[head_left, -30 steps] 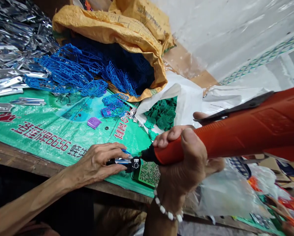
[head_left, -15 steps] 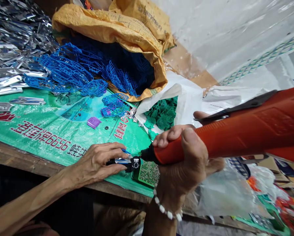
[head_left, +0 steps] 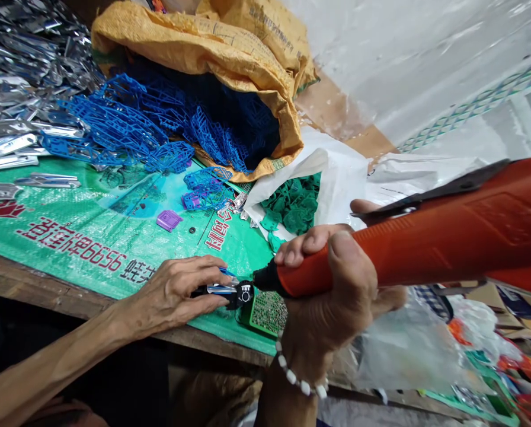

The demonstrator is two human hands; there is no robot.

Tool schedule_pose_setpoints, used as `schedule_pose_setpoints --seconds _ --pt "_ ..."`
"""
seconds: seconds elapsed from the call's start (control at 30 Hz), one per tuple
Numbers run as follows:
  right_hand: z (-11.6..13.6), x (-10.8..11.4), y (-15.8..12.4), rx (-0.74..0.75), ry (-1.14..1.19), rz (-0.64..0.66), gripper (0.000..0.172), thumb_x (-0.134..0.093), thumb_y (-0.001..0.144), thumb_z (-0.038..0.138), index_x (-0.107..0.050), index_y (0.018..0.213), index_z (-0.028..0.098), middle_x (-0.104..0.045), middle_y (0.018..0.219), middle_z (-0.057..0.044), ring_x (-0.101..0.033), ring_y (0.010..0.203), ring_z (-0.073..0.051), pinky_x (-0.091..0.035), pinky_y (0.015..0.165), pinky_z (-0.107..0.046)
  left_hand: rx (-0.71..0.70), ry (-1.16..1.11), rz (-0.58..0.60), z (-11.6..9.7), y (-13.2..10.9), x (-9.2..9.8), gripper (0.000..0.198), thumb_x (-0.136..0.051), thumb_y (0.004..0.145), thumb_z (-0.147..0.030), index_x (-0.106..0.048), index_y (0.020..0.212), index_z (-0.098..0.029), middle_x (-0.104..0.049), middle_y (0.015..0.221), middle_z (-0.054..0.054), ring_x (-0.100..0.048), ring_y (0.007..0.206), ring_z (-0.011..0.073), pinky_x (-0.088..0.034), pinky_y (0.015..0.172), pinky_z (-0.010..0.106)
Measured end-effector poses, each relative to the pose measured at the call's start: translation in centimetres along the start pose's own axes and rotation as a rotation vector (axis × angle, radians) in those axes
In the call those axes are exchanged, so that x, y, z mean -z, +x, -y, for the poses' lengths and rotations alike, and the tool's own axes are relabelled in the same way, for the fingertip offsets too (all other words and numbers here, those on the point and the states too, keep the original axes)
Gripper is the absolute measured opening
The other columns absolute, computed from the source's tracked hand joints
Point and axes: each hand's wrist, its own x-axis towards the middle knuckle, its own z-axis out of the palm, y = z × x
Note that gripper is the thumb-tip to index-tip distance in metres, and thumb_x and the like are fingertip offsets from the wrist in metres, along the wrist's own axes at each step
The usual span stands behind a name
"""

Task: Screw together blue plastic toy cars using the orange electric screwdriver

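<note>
Head view: across the lower left, from nine toward six o'clock, a worn wooden desk (head_left: pixel 47 281) under a glossy green sheet (head_left: pixel 230 255) with red and black printed characters. Toward eleven, a crumpled orange-yellow sack (head_left: pixel 181 38), mouth open. At ten, a heap of shiny silver parts (head_left: pixel 29 89), long and thin. From three o'clock inward, a red driver (head_left: pixel 447 237), smooth-bodied with a ribbed band and black nose. Spilling from the sack, blue openwork frames (head_left: pixel 118 118) of thin plastic. Near two, a white bag (head_left: pixel 339 184) full of flat green pieces (head_left: pixel 292 204).

At four, right hand (head_left: pixel 336 279), fingers wrapped around the front of the driver; on the wrist, a white-beaded bracelet (head_left: pixel 291 375). At eight, left hand (head_left: pixel 183 293), fingers and thumb clamped on a black-ended piece (head_left: pixel 239 295), its marked end jutting past the fingertips, right below the nose; contact between the two impossible to tell. At six, beside that end, a green tray (head_left: pixel 261 330) of tiny metal bits (head_left: pixel 269 311). At nine, a flat purple part (head_left: pixel 169 220).

Compared with half a second ago: both grips unchanged, rear of the driver shifted slightly toward three.
</note>
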Motion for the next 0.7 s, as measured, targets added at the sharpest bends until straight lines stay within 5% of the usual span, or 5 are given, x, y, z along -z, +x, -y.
schedule_pose_setpoints --seconds 0.3,0.53,0.7 --pt "0.00 -0.22 0.16 -0.032 -0.040 -0.015 0.034 -0.079 0.077 0.021 -0.067 0.109 0.027 -0.062 0.063 0.008 -0.057 0.045 -0.013 -0.049 0.042 -0.027 -0.061 0.057 -0.041 -0.15 0.15 0.14 0.026 -0.058 0.104 -0.034 -0.068 0.121 -0.018 -0.073 0.122 0.012 -0.073 0.111 0.0220 -0.063 0.092 0.033" --pt "-0.21 -0.10 0.25 -0.043 -0.069 -0.002 0.017 -0.078 0.080 0.023 -0.064 0.090 0.022 -0.059 0.063 0.007 -0.057 0.045 -0.012 -0.049 0.043 -0.027 -0.092 0.110 -0.030 -0.13 -0.01 0.12 0.025 -0.056 0.104 -0.033 -0.068 0.122 -0.020 -0.072 0.126 0.012 -0.074 0.108 0.0232 -0.064 0.089 0.036" --pt "-0.27 -0.17 0.16 -0.019 -0.046 -0.011 0.028 -0.078 0.081 0.019 -0.066 0.106 0.023 -0.061 0.064 0.007 -0.055 0.045 -0.012 -0.049 0.045 -0.028 -0.090 0.131 -0.024 -0.02 -0.23 0.04 0.024 -0.057 0.104 -0.031 -0.066 0.124 -0.021 -0.071 0.128 0.012 -0.074 0.110 0.0240 -0.064 0.089 0.038"
